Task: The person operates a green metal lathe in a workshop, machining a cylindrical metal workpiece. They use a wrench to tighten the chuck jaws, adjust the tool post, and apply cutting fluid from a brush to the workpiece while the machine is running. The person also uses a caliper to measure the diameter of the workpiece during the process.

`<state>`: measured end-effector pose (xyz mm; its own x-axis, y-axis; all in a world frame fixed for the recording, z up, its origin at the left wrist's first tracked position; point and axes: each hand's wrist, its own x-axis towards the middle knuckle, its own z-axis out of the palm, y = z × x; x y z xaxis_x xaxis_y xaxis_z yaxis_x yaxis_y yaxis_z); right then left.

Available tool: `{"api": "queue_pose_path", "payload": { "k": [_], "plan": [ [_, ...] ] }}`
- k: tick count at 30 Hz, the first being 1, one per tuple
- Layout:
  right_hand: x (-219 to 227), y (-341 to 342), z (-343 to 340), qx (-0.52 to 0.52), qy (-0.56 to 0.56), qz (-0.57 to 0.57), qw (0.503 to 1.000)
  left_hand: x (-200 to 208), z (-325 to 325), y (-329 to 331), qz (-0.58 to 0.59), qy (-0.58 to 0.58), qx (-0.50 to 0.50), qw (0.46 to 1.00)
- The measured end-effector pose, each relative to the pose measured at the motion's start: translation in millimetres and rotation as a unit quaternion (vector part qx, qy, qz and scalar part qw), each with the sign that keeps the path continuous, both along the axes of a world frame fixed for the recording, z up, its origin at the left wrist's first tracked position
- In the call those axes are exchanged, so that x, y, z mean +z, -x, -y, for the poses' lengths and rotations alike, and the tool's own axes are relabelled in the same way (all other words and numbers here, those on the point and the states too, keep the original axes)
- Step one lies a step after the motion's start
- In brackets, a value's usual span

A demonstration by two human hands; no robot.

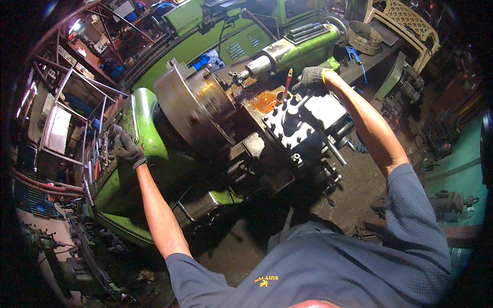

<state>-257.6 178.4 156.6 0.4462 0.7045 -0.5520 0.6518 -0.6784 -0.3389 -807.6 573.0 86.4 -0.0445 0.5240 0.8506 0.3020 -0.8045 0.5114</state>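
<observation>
Both my hands wear dark knitted gloves and reach out to a green metal lathe. At the left, my left hand (129,149) is closed beside the green headstock (149,119), round a dark part I cannot make out. My right hand (312,78) curls down between the tailstock (303,50) and the square tool post (290,120); what its fingers grip is hidden. Just left of it stands a brush with a red handle (288,78). Between my arms sits the large round chuck (192,102), its surface streaked and smeared-looking. Brown wet fluid (264,100) lies on the bed beyond the tool post.
A long bar handle (335,151) sticks out from the tool post toward me. Blue-handled pliers (354,55) and a round metal basin (365,38) lie past the tailstock. A beige plastic chair (408,25) stands far right. Metal racks (61,120) line the left.
</observation>
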Motion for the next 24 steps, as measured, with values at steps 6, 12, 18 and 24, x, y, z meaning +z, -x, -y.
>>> {"api": "queue_pose_path", "payload": {
  "k": [6, 12, 18, 24],
  "plan": [
    [-9.9, -9.3, 3.5, 0.008, -0.023, -0.031, 0.999, 0.6, 6.3, -3.4, -0.057, 0.025, 0.022, 0.998],
    [-11.5, -7.9, -2.3, 0.013, -0.023, -0.039, 0.999, -0.1, -1.9, 0.1, 0.003, -0.068, -0.004, 0.998],
    [-3.5, -8.2, 5.2, 0.020, -0.003, -0.028, 0.999, -10.9, -5.9, -11.7, 0.011, 0.004, -0.024, 1.000],
    [2.3, -1.2, 4.4, 0.052, -0.028, -0.043, 0.997, -13.0, -25.6, 9.3, -0.006, -0.063, -0.022, 0.998]
  ]
}}
